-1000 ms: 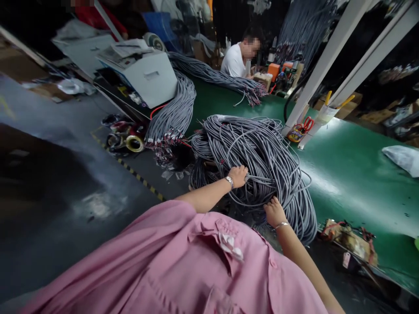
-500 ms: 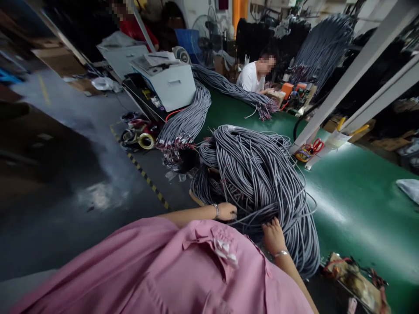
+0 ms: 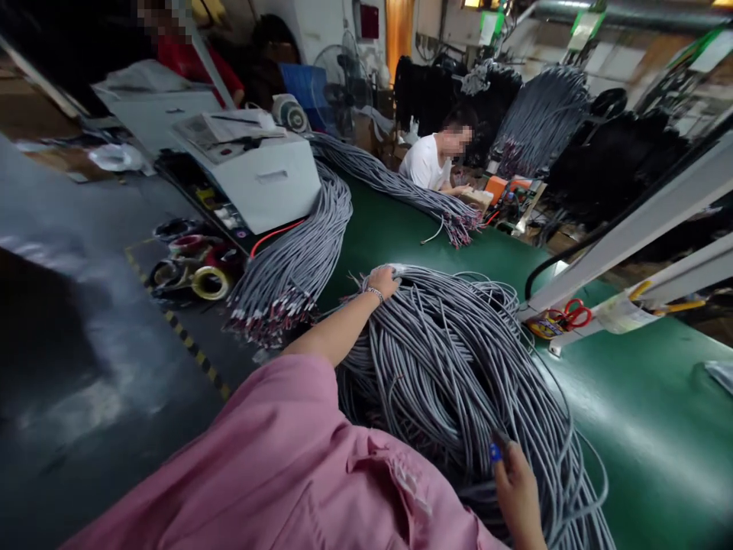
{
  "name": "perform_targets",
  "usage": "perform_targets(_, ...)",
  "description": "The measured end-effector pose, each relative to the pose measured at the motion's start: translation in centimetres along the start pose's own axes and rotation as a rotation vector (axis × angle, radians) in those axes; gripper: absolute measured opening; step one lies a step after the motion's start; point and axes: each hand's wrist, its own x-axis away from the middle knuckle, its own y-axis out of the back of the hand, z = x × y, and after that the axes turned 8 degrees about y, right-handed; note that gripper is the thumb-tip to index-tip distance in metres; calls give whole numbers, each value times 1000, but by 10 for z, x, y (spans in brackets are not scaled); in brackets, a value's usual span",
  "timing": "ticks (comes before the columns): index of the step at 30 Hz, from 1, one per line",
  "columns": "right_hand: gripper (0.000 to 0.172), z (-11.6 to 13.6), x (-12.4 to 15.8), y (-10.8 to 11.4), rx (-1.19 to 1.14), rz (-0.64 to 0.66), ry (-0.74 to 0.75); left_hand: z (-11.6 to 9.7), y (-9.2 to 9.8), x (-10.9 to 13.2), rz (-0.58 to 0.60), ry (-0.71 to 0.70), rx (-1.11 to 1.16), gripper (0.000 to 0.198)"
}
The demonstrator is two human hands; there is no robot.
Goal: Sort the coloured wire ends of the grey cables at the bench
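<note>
From my head view, the big heap of grey cables (image 3: 440,351) lies in front of me along the edge of the green table (image 3: 658,412). My left hand (image 3: 385,282) is closed over its far end, just beside a white wrap (image 3: 404,270). My right hand (image 3: 518,485), low over the near side, pinches a small dark tool (image 3: 496,451) with a blue patch; I cannot make out what it is.

I judge the heap heavy, each strand bendy but springy, the smooth jackets apt to slide over one another. The wrapped end looks the best place to grip; loose loops would likely slip away.

Beyond, a second bundle (image 3: 303,260) droops beside a hard-edged metal box (image 3: 260,176), its frayed red-and-white ends looking delicate. Round, glossy coils (image 3: 211,283) lie on the floor.
</note>
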Motion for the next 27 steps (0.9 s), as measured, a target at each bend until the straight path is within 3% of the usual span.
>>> perform_targets(3, 70, -1, -59, 24, 25, -223, -282, -9, -17, -56, 20, -11, -121, 44)
perform_targets(6, 69, -1, -102, 18, -47, -253, -313, -8, -34, -105, 69, 18, -248, 56)
perform_targets(10, 75, -7, -117, -7, -270, -475, -242, 2, -51, -162, 225, 105, -405, 79)
perform_targets(14, 78, -14, -114, -11, -393, -579, -197, 5, -65, -199, 413, 128, -552, 92)
perform_targets(17, 81, -17, -117, -8, -440, -603, -204, 2, -71, -206, 474, 102, -653, 90)
perform_targets(21, 86, -20, -121, -13, -458, -609, -204, -7, -67, -195, 456, 44, -744, 81)
perform_targets(24, 84, -21, -121, -16, -470, -633, -204, -21, -47, -179, 378, 3, -787, 76)
perform_targets(27, 70, -19, -120, -10, -462, -634, -226, -44, -9, -154, 216, -80, -795, 67)
